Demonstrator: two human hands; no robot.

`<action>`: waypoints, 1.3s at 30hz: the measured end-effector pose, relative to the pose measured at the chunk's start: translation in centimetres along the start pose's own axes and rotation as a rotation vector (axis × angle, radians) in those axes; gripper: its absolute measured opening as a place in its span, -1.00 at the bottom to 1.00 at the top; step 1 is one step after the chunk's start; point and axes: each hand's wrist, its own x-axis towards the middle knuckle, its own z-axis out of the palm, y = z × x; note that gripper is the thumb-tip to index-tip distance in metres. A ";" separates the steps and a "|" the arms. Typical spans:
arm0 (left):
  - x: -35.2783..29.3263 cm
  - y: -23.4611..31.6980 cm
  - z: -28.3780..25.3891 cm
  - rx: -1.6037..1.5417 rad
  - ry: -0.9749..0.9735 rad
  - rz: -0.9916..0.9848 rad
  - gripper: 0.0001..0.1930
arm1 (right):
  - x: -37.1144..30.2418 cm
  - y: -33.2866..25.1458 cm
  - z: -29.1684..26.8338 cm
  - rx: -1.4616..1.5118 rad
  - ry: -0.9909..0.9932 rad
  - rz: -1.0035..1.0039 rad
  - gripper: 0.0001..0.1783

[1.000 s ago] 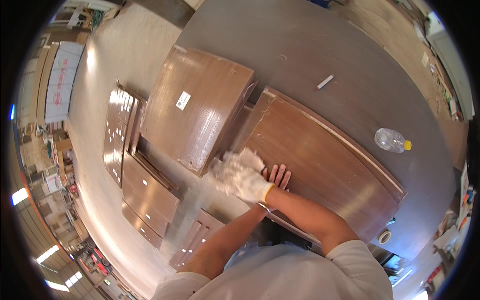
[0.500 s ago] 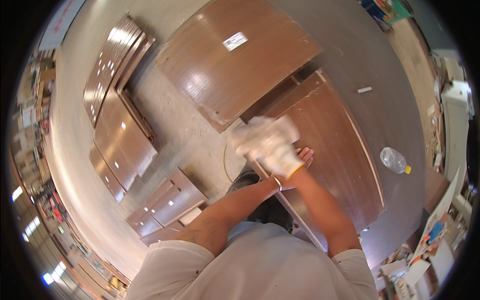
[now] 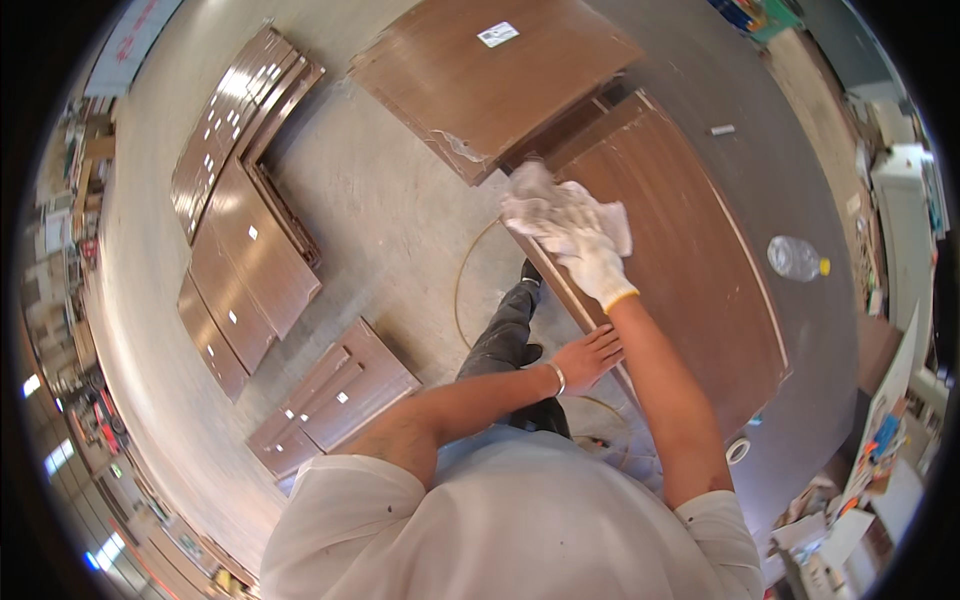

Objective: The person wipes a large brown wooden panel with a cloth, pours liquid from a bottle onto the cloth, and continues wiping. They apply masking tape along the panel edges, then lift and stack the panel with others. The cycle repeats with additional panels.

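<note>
Two hands are working at the near edge of a brown wooden panel [image 3: 680, 260] that is lying flat in the centre right of the frame. The right hand [image 3: 590, 262], in a white glove with a yellow cuff, is pressing a white cloth [image 3: 555, 205] onto the panel's upper left corner; its fingers are curling over the bunched cloth and gripping it. The left hand [image 3: 588, 357] is bare, wearing a thin bracelet at the wrist, and is resting lower down on the panel's left edge with its fingers spreading flat and fairly wide, holding nothing.

Just above the cloth, a second brown panel [image 3: 490, 85] with a small white label is sitting in the upper centre, its lower corner overlapping the first panel's far end. Behind both, a grey tabletop [image 3: 780, 160] is stretching toward the upper right, carrying a clear plastic bottle [image 3: 797, 258] with a yellow cap, well apart from the hands, and a small white stick-shaped object [image 3: 721, 130] near the top.

On the concrete floor [image 3: 390, 210] at the left, stacks of brown boards [image 3: 240, 200] are lying in rows, with another small stack [image 3: 335, 395] at lower centre left. A roll of tape [image 3: 738, 450] is showing at lower right, near the person's right elbow.
</note>
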 end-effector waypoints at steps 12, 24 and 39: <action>-7.1 -5.5 -8.6 0.171 0.522 -0.233 -0.36 | -38.9 -5.6 7.7 -0.464 0.008 0.886 -0.31; 13.8 -2.9 -12.4 0.579 -0.138 -0.301 0.10 | -5.3 -10.1 10.4 -0.044 0.375 0.153 -0.50; 15.8 -7.6 -12.9 0.770 -0.458 -0.413 0.39 | -6.6 -8.1 12.5 0.002 0.883 0.041 -0.54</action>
